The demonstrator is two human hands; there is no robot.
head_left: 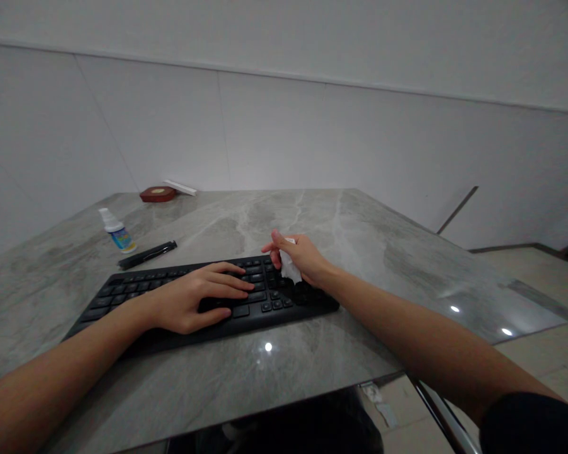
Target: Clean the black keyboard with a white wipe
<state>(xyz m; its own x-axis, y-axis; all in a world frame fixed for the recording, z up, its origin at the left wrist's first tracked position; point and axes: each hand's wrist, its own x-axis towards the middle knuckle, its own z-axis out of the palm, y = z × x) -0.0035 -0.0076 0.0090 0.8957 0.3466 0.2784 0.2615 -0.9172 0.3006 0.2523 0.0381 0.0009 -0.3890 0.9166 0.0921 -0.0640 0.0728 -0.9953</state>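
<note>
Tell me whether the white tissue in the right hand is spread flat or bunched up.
Bunched up: the white tissue shows as a small, creased wad held in the right hand, over the right part of the keyboard.

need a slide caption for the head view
Left hand on a keyboard, right hand holding a white tissue at the keyboard's right end, bottle beyond, at left.

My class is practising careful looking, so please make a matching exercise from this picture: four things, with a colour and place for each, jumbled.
Things
1. Keyboard
2. Tissue
3. Bottle
4. Box

Colours and places
A. Reddish-brown, near the far edge of the table
B. Black, under the left hand
C. White and blue, standing on the left
D. White, in the right hand

Right pairs: 1-B, 2-D, 3-C, 4-A
</note>
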